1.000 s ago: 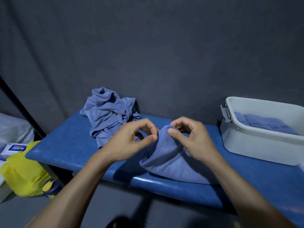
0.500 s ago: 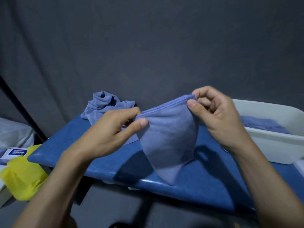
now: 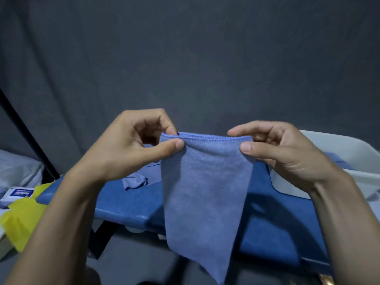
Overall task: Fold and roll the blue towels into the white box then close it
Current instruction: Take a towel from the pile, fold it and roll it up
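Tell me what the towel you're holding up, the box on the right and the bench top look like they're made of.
Blue towel: soft napped cloth, likely microfibre; fuzzy matte face, overlock-stitched top edge, hangs limp.
White box: looks like moulded plastic; smooth, even walls with a rounded rim.
Bench top: probably vinyl or similar padded covering; blue, faintly glossy, highlights along its rounded front edge.
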### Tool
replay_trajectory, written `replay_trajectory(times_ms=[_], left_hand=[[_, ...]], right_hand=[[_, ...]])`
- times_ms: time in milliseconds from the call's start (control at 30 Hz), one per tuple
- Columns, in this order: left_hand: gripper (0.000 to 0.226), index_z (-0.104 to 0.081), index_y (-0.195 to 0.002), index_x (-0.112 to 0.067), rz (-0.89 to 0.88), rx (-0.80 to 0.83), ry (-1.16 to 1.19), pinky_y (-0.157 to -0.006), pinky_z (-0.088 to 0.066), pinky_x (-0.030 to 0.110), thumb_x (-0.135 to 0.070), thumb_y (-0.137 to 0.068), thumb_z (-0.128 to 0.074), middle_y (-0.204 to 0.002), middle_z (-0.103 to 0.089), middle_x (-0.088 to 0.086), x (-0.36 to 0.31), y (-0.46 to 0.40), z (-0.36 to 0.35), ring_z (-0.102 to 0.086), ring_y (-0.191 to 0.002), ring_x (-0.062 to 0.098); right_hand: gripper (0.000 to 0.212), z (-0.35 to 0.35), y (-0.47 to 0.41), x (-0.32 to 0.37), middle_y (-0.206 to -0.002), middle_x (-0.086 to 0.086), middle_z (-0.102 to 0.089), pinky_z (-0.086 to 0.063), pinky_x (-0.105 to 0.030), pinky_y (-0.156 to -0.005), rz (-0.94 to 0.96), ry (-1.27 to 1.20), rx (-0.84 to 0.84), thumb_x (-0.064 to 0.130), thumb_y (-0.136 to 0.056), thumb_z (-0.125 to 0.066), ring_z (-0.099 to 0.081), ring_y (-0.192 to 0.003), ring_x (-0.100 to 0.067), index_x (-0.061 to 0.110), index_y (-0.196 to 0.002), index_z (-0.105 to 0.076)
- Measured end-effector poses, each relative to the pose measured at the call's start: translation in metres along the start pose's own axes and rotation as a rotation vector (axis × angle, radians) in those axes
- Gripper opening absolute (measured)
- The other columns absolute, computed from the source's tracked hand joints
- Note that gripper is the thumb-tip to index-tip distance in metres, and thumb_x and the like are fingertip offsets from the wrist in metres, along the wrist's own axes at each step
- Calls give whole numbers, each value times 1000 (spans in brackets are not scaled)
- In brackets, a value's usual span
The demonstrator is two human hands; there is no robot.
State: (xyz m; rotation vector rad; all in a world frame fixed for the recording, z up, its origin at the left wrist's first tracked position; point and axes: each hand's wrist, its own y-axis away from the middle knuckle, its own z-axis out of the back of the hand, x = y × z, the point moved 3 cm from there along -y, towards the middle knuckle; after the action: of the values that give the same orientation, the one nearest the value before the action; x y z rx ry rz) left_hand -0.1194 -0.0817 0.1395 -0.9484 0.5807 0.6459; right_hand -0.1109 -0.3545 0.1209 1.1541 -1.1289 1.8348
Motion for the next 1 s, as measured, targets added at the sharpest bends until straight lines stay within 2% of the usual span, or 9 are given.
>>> replay_trajectory(times_ms=[100, 200, 267, 400, 533, 633, 733, 833, 1000], left_hand=[[32, -65, -80, -5, 40, 10, 22, -61, -47, 59, -35, -81, -78, -80, -65, 26, 3, 1, 1, -57, -70, 49], [33, -63, -77, -5, 77, 17, -7, -60, -46, 57, -34, -80, -79, -77, -62, 27, 7, 0, 0, -56, -65, 44], [33, -62, -77, -6, 92, 14, -17, -57, -44, 56, -34, -79, -79, -74, -58, 29, 9, -2, -1, -51, -61, 35], [29, -58, -84, -7, 63, 8, 65, -53, -40, 54, -30, -83, -76, -75, -56, 31, 11, -6, -3, -48, -59, 44], [14, -63, -99, -11, 26, 102, 126, -63, -45, 36, -20, -92, -71, -77, -65, 13, 11, -4, -5, -57, -70, 20], [11, -66, -97, -12, 18, 96, 160, -61, -47, 31, -20, -91, -70, -75, -67, 9, 13, -7, -4, -57, -67, 18], [7, -67, -97, -15, 65, 73, 27, -54, -41, 42, -20, -93, -70, -77, -67, 11, 33, -19, -5, -49, -61, 37], [11, -66, -94, -29, 215, 52, -210, -49, -43, 26, -19, -95, -71, -78, -69, -11, 76, -30, -16, -52, -47, 12], [12, -62, -100, -21, 364, 5, -314, -43, -50, 29, -9, -99, -60, -96, -72, -2, 138, -43, -46, -65, -43, 20]], right_hand=[[36, -1, 1, 0, -92, -19, -67, -46, -35, -82, -19, -2, 30, 33, -73, -84, -57, -88, -25, 16, -105, -77], [18, -3, 1, -4, -86, -9, -67, -46, -26, -75, 16, -21, 6, 22, -77, -79, -57, -81, -21, 18, -95, -77], [28, -3, 0, -8, -81, -4, -63, -43, -23, -72, 81, -50, -38, 37, -70, -88, -53, -78, -19, 21, -91, -77], [29, -4, -1, -15, -79, -2, -57, -36, -25, -67, 297, -108, -205, 48, -67, -88, -42, -74, -24, 26, -83, -77], [23, -2, 2, -16, -80, 6, -63, -37, -26, -64, 368, -89, -250, 45, -71, -86, -48, -70, -16, 28, -82, -76], [22, 0, 1, -15, -75, 4, -60, -35, -19, -51, 288, -86, -176, 40, -69, -88, -42, -55, -11, 27, -82, -75], [19, 4, -9, -21, -72, -1, -56, -26, -17, -43, 88, -24, -130, 15, -76, -86, -31, -42, -10, 24, -86, -72], [17, 8, -28, -48, -85, -4, -62, -30, -18, -41, -144, 161, -164, 7, -84, -79, -39, -41, -16, 15, -95, -69], [13, 8, -62, -113, -86, -11, -59, -42, -24, -38, -356, 183, -334, 1, -90, -69, -62, -44, -21, 9, -97, -63]])
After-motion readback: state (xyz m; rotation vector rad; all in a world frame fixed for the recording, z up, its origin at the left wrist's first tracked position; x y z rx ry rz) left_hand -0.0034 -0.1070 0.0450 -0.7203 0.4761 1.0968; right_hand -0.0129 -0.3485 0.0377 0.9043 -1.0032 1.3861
